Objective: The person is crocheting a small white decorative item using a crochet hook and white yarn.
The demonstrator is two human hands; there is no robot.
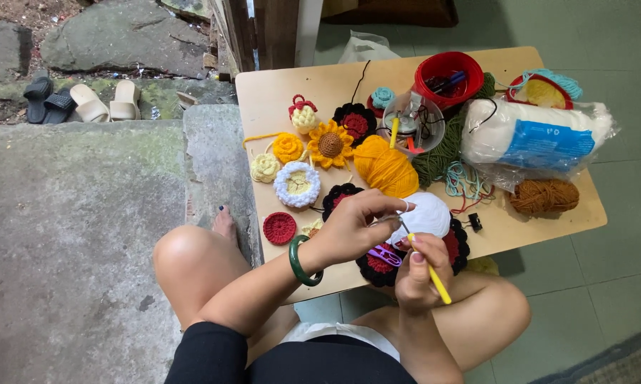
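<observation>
The person sat at the near edge of a small wooden desk (278, 85), crocheting. The right hand (421, 274) had its fingers closed around a yellow-handled crochet hook (434, 277), its tip lifted toward the left hand (356, 224). The left hand's fingers were pinched shut on a strand of white yarn, just in front of the white yarn ball (428, 213) it ran from; a green bangle (299, 262) sat on that wrist.

The white yarn ball lay close to the desk's near edge, partly over a black-and-red crocheted round (384, 267). A hard tug on the strand could probably have rolled it off the desk and into the lap. A pair of small purple scissors (383, 254) lay just under the hands on that round, so the working strand might have snagged on them. Behind the white yarn ball, the yellow yarn skein (386, 167) and loose teal strands (464, 179) crowded near, and a wide pull risked tangling with them.
</observation>
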